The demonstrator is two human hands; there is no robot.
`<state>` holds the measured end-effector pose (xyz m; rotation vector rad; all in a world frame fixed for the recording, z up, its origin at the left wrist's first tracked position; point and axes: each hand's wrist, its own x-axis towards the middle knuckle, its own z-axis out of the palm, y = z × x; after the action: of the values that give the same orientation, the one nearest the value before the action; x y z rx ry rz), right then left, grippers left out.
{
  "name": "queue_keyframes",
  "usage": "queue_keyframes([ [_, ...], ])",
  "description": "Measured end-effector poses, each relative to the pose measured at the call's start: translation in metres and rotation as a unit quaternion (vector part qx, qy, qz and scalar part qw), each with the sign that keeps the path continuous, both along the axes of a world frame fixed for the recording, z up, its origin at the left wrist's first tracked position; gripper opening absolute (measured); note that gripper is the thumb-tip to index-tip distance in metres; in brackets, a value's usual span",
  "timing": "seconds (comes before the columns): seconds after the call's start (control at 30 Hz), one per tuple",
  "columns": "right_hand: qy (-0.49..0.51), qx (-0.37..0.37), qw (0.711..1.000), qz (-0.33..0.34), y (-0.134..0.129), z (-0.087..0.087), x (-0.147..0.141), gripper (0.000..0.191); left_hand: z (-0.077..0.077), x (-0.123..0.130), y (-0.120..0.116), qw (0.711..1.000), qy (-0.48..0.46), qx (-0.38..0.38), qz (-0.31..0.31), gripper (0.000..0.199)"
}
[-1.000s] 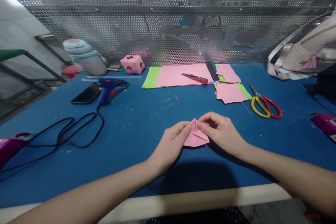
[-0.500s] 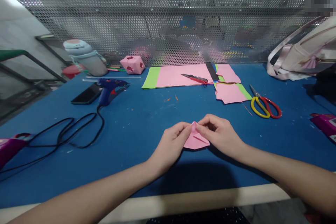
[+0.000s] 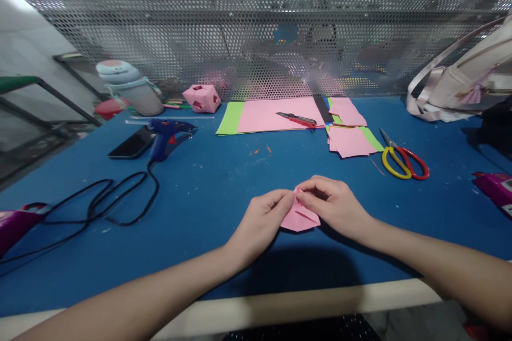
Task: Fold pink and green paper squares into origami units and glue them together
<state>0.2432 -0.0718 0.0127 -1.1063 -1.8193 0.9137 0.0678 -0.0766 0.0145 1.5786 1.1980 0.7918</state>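
A small piece of folded pink paper [image 3: 300,217] is held just above the blue tabletop near its front edge, with a crease or slit across its lower part. My left hand [image 3: 262,218] grips its left side, thumb on top and fingers closed behind. At the upper edge, my right hand [image 3: 334,203] pinches the paper between thumb and index finger. Both hands meet near the paper's top corner, whose tip is partly covered by the fingertips.
Beyond the hands lie pink and green sheets [image 3: 280,115] with a red cutter [image 3: 298,119] on top. Smaller pink squares [image 3: 354,141] and scissors [image 3: 404,162] are at right. A blue glue gun [image 3: 162,138], phone [image 3: 132,144], bottle [image 3: 130,88] and pink paper polyhedron [image 3: 202,98] stand left.
The fingertips of both hands have drawn closer together at the paper's top corner, covering more of it. The paper has shifted slightly toward me. Everything else stays where it was.
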Motion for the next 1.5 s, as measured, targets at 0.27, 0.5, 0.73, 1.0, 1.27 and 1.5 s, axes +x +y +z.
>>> queue_keyframes([
  [0.27,-0.007,0.009,1.0,0.013,-0.0006,0.0002,0.0017,0.015,0.0034,-0.0002,0.002,1.0,-0.006,0.002,-0.023,0.032],
  [0.5,-0.002,0.022,1.0,0.006,0.0006,0.0014,0.0023,0.013,0.0043,0.0005,0.0016,1.0,0.005,0.003,-0.013,0.029],
  [0.73,-0.009,0.027,0.999,-0.016,-0.0022,0.0018,0.0004,0.014,0.0029,-0.0007,0.0006,1.0,0.023,0.014,-0.01,0.03],
  [1.0,-0.018,0.005,1.0,0.015,-0.0004,0.0058,0.0028,0.019,0.003,-0.0034,0.0019,0.999,0.035,0.034,-0.003,0.03],
  [1.27,-0.063,-0.065,0.996,-0.014,0.0003,0.0007,-0.0013,0.016,0.0015,-0.005,0.0041,0.997,0.044,0.065,0.024,0.025],
  [1.5,-0.073,-0.027,0.997,-0.014,0.0011,-0.0022,0.0015,0.021,0.0,-0.0049,0.0043,0.998,0.034,0.057,0.017,0.024],
])
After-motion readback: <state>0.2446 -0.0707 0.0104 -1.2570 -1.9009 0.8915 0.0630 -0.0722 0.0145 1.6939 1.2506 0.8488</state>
